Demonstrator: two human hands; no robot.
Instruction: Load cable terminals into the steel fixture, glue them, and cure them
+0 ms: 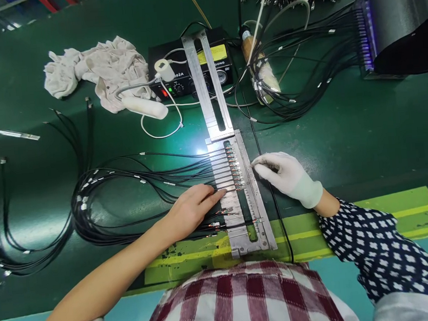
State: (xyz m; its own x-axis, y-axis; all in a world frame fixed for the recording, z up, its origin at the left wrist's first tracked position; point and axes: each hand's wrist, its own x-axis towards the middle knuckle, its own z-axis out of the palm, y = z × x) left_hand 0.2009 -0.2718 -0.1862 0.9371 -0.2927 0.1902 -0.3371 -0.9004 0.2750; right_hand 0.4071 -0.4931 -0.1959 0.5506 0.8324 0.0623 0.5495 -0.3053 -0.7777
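A slotted metal fixture (255,201) lies on the green table, its hinged metal frame (202,90) folded back. Several thin black cables (178,173) run from the left into its slots, with small metal terminals at their ends. My left hand (191,208), bare, rests at the fixture's left edge, its fingers pressed on a cable. My right hand (286,177), in a white glove, is just right of the fixture with thumb and fingers pinched together; what they hold, if anything, is too small to name. Loose cable ends lie below my left fingers.
A black control box (162,49) stands behind the fixture, with white cloths (119,69) to its left. Coiled cables (87,189) spread at left. More cables lead to a device with purple light (364,37) at upper right. Yellow-green tape (389,212) lines the front edge.
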